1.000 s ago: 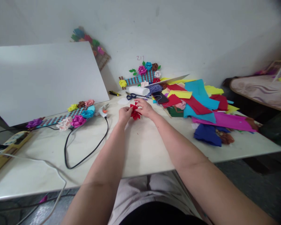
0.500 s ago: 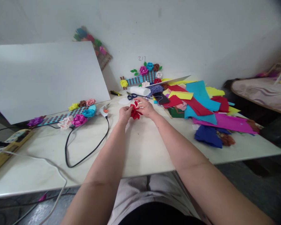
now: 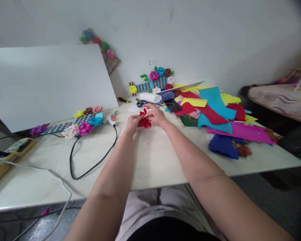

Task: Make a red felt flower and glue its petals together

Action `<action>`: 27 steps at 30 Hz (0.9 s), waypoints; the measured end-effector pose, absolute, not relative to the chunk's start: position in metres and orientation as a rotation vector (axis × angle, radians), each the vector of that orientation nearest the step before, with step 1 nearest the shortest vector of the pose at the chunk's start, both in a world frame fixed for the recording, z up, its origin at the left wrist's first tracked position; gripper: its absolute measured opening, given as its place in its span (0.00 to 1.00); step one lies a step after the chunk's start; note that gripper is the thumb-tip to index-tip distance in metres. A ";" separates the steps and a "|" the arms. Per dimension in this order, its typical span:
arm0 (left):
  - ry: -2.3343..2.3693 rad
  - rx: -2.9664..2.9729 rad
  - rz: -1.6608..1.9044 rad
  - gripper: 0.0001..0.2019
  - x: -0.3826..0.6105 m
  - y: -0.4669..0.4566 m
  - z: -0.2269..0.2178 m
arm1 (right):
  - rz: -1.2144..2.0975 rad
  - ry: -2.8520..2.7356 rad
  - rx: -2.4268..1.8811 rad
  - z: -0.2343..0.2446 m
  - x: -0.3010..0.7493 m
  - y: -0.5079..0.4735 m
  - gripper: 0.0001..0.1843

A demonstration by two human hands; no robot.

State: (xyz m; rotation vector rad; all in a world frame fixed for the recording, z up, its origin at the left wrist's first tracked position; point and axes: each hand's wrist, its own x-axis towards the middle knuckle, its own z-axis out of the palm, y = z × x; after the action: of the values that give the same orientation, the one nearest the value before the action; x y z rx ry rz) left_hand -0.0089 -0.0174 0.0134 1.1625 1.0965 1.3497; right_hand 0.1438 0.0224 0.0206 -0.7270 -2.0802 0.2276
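A red paper flower (image 3: 144, 123) is held between both hands above the middle of the white table (image 3: 155, 157). My left hand (image 3: 133, 122) grips its left side with closed fingers. My right hand (image 3: 155, 114) pinches a petal on the upper right. Parts of the flower are hidden behind the fingers. Just beyond the hands lie dark-handled scissors (image 3: 139, 103) and a white roll (image 3: 150, 97). To the left rests a glue gun (image 3: 111, 118) with a black cord.
Coloured crepe paper (image 3: 213, 103) is piled on the right. A flower-decorated woven panel (image 3: 70, 125) lies left, before a white board (image 3: 50, 83). At the far left sits a power strip (image 3: 12, 157). A yellow utility knife (image 3: 123, 99) lies near the wall.
The red flower has turned slightly and sits a little lower and more to the left. The right fingers have shifted on its petals; both arms stay nearly in place.
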 end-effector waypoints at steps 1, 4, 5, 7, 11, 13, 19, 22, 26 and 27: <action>1.111 1.158 1.370 0.22 -0.009 -0.017 0.013 | 0.221 -2.087 -0.733 0.021 0.143 0.021 0.07; 1.173 1.190 1.469 0.22 -0.007 -0.012 0.012 | 0.224 -2.076 -0.758 0.022 0.142 0.020 0.09; 1.194 1.205 1.506 0.22 -0.006 -0.010 0.011 | 0.229 -2.054 -0.772 0.022 0.142 0.019 0.11; 1.229 1.252 1.573 0.22 -0.005 -0.006 0.011 | 0.228 -1.974 -0.818 0.024 0.144 0.019 0.13; 1.398 1.429 1.676 0.17 -0.005 -0.002 0.008 | 0.268 -1.725 -1.047 0.033 0.147 0.015 0.07; 1.528 1.508 1.674 0.15 -0.005 -0.003 0.008 | 0.405 -1.612 -1.215 0.039 0.148 0.010 0.11; 1.698 1.578 1.638 0.15 -0.004 -0.009 0.011 | 1.227 -1.426 -1.198 0.057 0.142 -0.006 0.15; 1.761 1.614 1.605 0.15 -0.003 -0.011 0.013 | 1.460 -1.339 -1.159 0.062 0.142 -0.012 0.13; 1.804 1.646 1.592 0.14 -0.002 -0.012 0.013 | 1.599 -1.310 -1.105 0.061 0.142 -0.013 0.10; 1.806 1.662 1.592 0.14 -0.002 -0.012 0.013 | 1.624 -1.316 -1.102 0.061 0.141 -0.013 0.10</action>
State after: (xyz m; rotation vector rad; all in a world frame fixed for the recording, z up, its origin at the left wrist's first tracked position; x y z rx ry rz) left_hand -0.0017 -0.0116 0.0130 1.6623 1.8055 1.5917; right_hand 0.1412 -0.0125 0.0606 -1.1018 -1.3162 1.6243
